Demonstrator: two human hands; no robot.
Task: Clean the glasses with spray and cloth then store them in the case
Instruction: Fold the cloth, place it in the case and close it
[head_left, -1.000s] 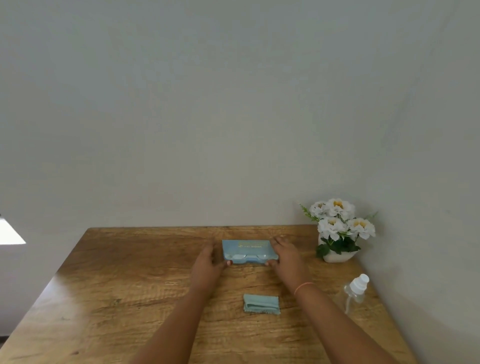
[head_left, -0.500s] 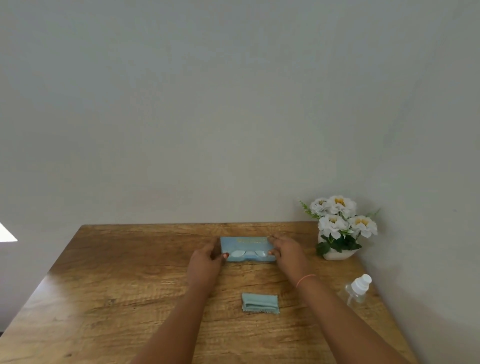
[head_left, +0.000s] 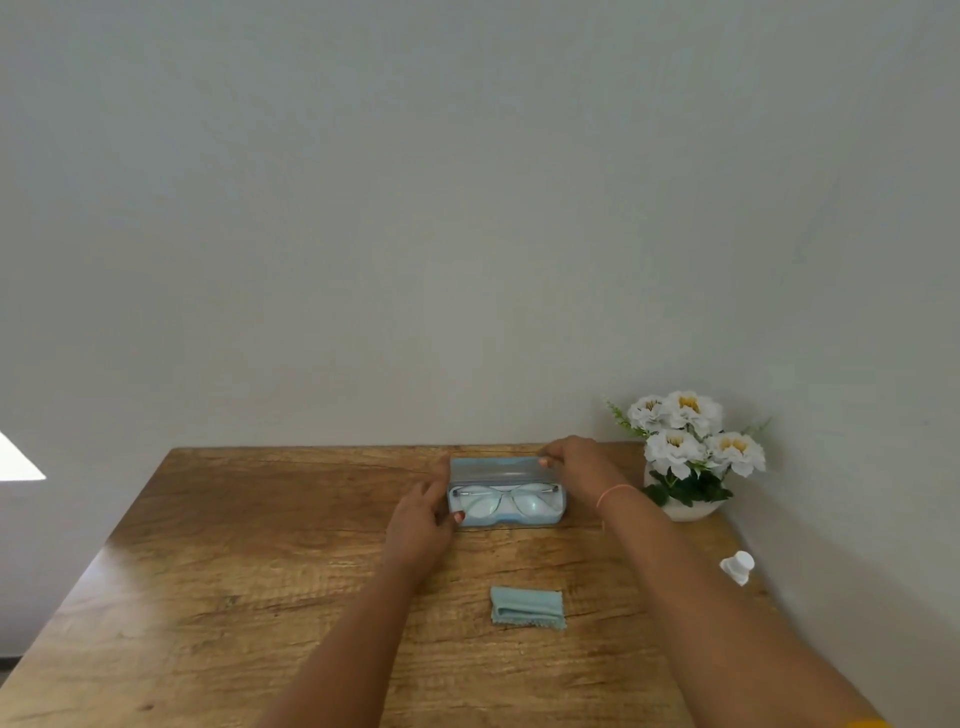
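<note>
The open case (head_left: 506, 493) sits on the table (head_left: 249, 561), the glasses (head_left: 503, 500) lying inside it. The left hand (head_left: 420, 525) clasps the case's left end; the right hand (head_left: 579, 465) pinches its raised lid. The folded cloth (head_left: 527, 607) lies nearer than the case.

We see the case (head_left: 506, 493) lid now swung up by the right hand (head_left: 576, 465), glasses (head_left: 501, 500) exposed inside, left hand (head_left: 421, 525) slid to the front corner.
</note>
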